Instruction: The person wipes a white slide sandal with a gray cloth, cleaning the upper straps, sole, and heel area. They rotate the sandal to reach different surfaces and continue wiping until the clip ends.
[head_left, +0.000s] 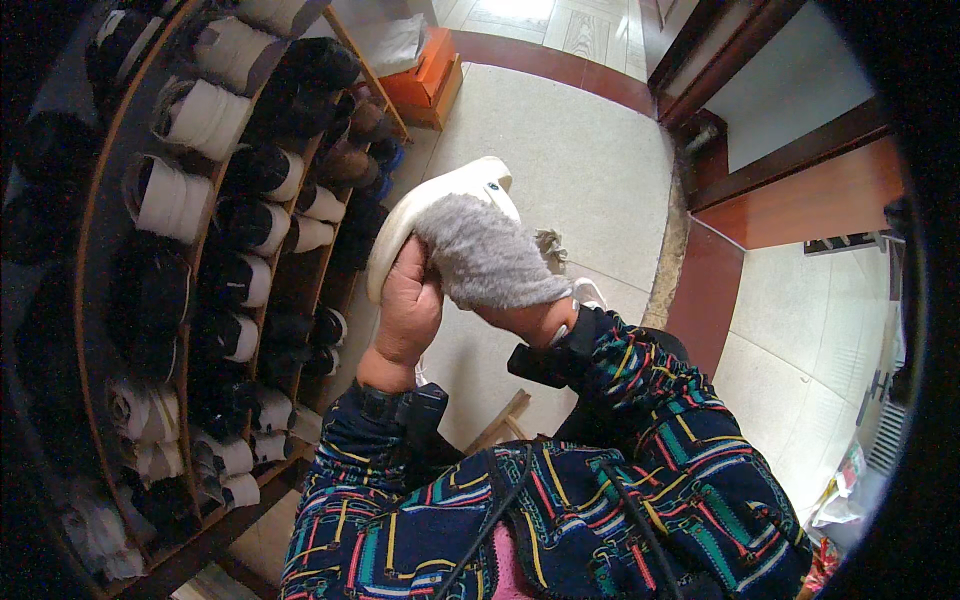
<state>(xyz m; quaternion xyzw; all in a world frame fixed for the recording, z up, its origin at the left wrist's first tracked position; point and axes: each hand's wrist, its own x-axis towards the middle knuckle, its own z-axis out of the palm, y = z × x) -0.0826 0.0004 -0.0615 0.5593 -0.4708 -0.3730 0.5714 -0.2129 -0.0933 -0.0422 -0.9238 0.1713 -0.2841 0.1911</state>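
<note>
A white shoe (470, 178) with a small dark round detail hangs over the floor in front of me. My left hand (409, 311) grips it from the near left side, with the thumb by the rim. A grey plush mitt (484, 251) covers my right hand (529, 319) down to the wrist and lies against the shoe. Fingers inside the mitt are hidden, as is the part of the shoe beneath it. Dark bands circle both wrists over patterned sleeves.
On the left, a wooden shoe rack (214, 176) holds many rows of shoes. An orange box (424, 71) stands at its far end. A crumpled greyish item (551, 246) lies on the tiled floor (577, 157). Below my hands is a wooden frame piece (499, 424); a dark red threshold (701, 292) runs right.
</note>
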